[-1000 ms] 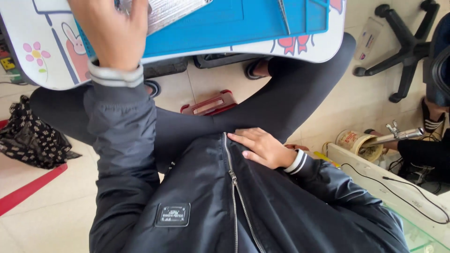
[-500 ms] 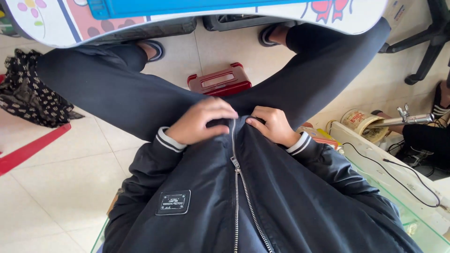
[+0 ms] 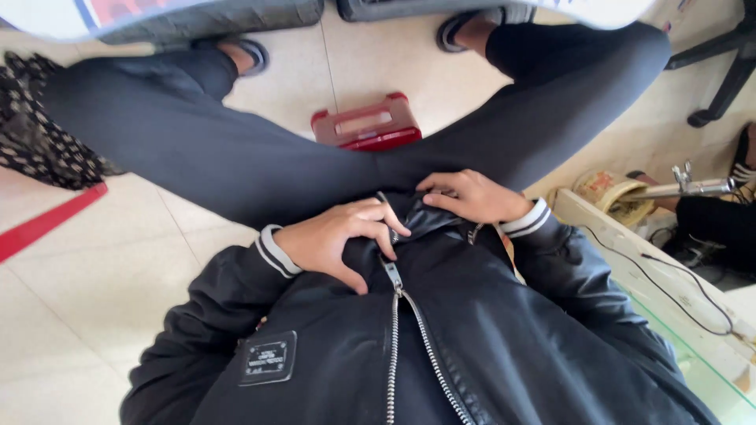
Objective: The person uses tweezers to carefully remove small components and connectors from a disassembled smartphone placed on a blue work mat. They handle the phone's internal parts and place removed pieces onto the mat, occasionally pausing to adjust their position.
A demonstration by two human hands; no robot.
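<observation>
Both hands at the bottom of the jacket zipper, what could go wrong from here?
1. The left hand bunches the black jacket right beside the zipper, so fabric might snag in the slider.
2. The right hand holds the other hem edge slightly higher, so the two sides look uneven and may not mate cleanly.
3. The fingers cover the zipper's lower end, so its alignment cannot be checked from this view.

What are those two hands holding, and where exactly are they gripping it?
Both grip the black zip-up jacket at its bottom hem: the left hand beside the silver zipper, the right hand on the opposite edge.
</observation>
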